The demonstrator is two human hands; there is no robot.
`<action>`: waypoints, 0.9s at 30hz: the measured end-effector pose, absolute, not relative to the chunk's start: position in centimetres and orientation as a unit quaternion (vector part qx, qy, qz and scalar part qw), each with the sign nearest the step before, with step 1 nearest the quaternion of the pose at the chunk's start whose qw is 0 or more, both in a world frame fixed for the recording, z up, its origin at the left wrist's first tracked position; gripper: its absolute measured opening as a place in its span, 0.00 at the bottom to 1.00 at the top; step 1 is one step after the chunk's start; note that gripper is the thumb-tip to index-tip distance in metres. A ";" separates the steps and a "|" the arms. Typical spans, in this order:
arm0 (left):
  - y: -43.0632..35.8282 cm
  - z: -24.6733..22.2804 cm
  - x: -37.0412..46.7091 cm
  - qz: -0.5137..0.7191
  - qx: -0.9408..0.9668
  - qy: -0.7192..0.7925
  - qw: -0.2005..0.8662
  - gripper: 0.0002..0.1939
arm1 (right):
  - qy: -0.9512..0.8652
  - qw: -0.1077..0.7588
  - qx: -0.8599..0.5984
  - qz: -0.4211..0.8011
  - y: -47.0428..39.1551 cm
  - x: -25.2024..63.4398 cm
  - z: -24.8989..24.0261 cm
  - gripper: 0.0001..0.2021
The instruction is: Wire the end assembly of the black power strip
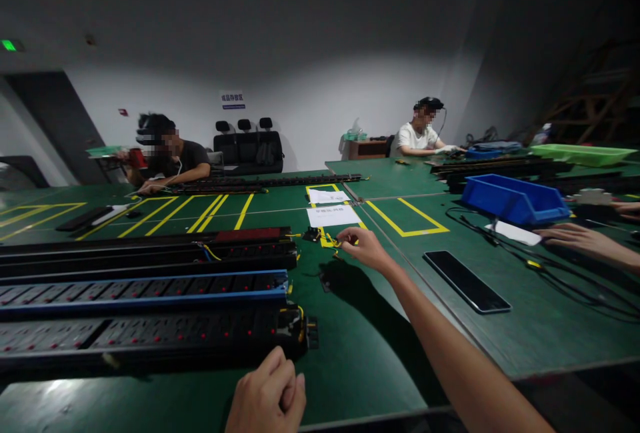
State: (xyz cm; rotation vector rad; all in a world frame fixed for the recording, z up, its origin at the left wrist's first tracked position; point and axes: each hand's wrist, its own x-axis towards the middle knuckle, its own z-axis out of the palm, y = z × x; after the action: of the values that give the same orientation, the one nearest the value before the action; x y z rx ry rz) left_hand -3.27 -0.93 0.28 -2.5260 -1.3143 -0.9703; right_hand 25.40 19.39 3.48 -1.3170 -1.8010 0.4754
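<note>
My right hand [361,246] reaches over the green table, its fingers pinched on the yellow wires [332,241] beside a small black connector [313,234]. The wires lead toward the right end of a long black rail with a dark red section [249,235]. My left hand [270,396] is curled closed at the table's near edge; whether it holds anything is hidden. Just beyond it lies the end of a long black strip [190,331] with red dots and yellow wires at its end block. A blue-edged strip [150,289] lies parallel behind that one.
A phone [467,281], black cables [533,264] and a blue bin [515,198] are on the right, near another person's hand [590,243]. White papers [333,215] lie ahead. Two people sit across the table [280,203], one left [193,156], one right [413,139].
</note>
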 end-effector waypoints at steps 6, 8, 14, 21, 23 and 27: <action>-1.0 0.1 -3.4 -0.317 -0.837 -0.443 0.054 0.16 | -0.573 0.517 -0.407 0.489 17.8 20.1 3.4 0.13; -1.0 0.1 -3.4 -0.311 -0.837 -0.446 0.053 0.16 | -0.552 0.508 -0.378 0.543 17.1 18.5 3.3 0.15; -1.0 0.4 -3.4 -0.309 -0.841 -0.441 0.052 0.16 | -0.535 0.492 -0.388 0.567 15.9 15.9 2.3 0.18; -1.0 0.5 -3.3 -0.311 -0.840 -0.442 0.050 0.16 | -0.516 0.493 -0.429 0.554 15.9 14.9 1.1 0.22; -1.0 0.5 -3.3 -0.312 -0.840 -0.440 0.052 0.16 | -0.502 0.491 -0.431 0.567 16.0 14.8 1.1 0.22; -1.0 0.5 -3.2 -0.316 -0.840 -0.437 0.057 0.16 | -0.431 0.497 -0.389 0.645 15.8 15.0 1.5 0.21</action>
State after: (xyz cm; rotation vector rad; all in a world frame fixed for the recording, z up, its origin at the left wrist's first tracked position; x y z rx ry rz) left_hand -3.25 -0.99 0.54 -2.5482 -1.3246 -0.9576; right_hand 14.99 15.81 1.50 -0.9430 -1.0448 1.5610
